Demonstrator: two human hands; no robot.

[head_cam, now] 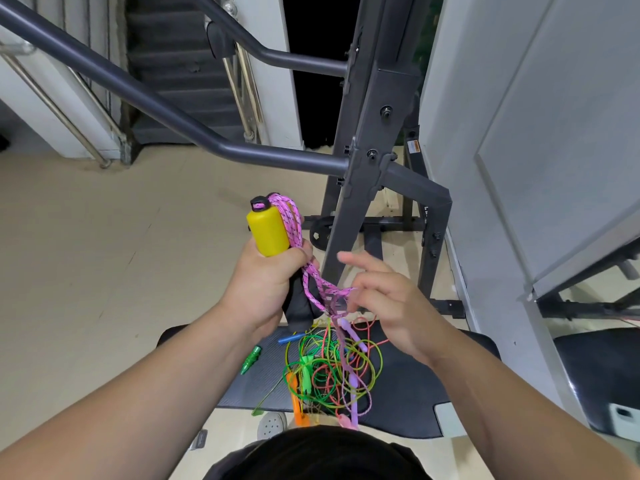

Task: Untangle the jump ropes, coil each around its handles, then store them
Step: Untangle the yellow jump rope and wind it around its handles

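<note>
In the middle of the frame, the left hand (263, 282) is closed tight around a fat jump rope handle (268, 230). The handle is yellow on top and black below the hand. A thick pink rope (294, 220) with dark specks loops over the top of the handle and hangs down its side. It runs across to the right hand (391, 306), whose fingers are half bent. I cannot tell if that hand pinches the rope. Below, at the bottom middle, a messy pile of thin ropes (332, 372) lies on a black bench pad (408, 386). They are green, yellow, orange-red and purple, all looped together. A green handle (251, 360) pokes out on the left.
</note>
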